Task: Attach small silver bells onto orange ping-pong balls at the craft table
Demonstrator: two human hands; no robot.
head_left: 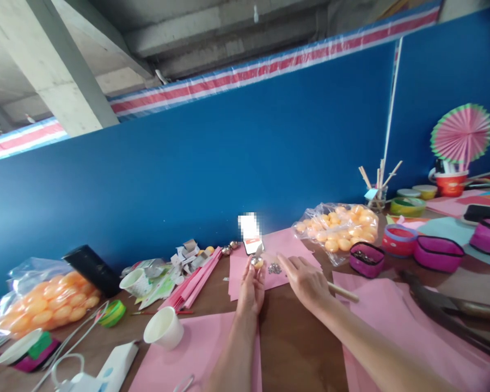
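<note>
Grasping a small round ball, yellow-orange with a shiny silver patch, in the fingers of the left hand, up over a pink paper sheet. Holding the right hand just beside, fingers bent; can't tell whether gripping anything, too blurred. Can see a pale wooden stick poking out behind the right wrist. Would judge as partway: only part-silver on the ball in hand, likely finished on two shiny metallic balls near the white-screened phone. Apparently unused: a loose pile of small silvery pieces, plus orange balls in clear plastic bags at both sides. Working on a crowded brown counter, with a white cup and magenta fabric trays about. Backed by a blue panel wall, under bare concrete beams.
</note>
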